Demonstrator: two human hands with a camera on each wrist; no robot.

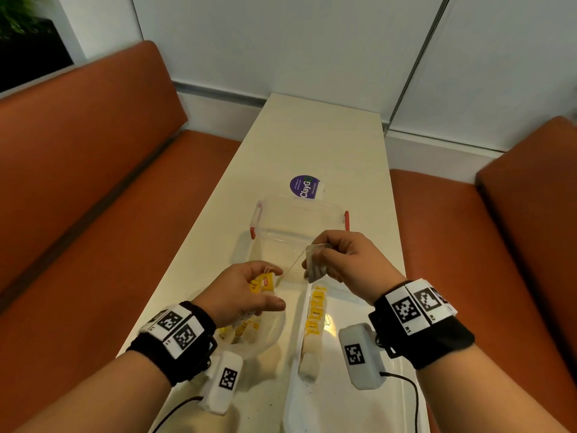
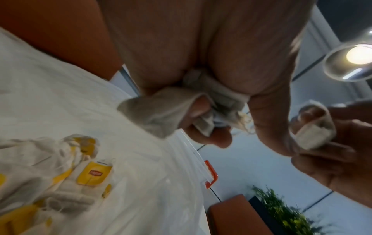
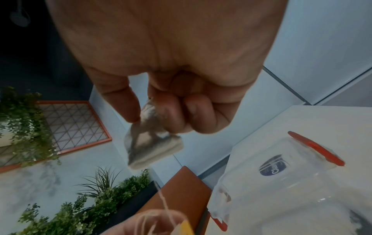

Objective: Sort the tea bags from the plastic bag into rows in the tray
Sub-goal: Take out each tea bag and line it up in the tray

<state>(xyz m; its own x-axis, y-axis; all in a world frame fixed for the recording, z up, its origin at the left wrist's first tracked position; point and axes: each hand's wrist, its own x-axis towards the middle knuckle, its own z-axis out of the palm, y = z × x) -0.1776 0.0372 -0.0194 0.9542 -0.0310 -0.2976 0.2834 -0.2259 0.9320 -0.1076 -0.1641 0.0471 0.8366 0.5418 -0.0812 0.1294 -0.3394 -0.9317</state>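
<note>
Above the table point(image 1: 312, 145), a tea bag point(image 1: 315, 264) hangs pinched in the right hand point(image 1: 349, 264), its string point(image 1: 293, 261) running to the left hand point(image 1: 240, 292), whose fingers clutch several bags with yellow tags point(image 1: 265, 282) over the plastic bag point(image 1: 265, 335), beside the tray point(image 1: 293, 385)

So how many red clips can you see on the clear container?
3. Two on the clear container's left side, one on its right. The right hand may hide another.
</note>
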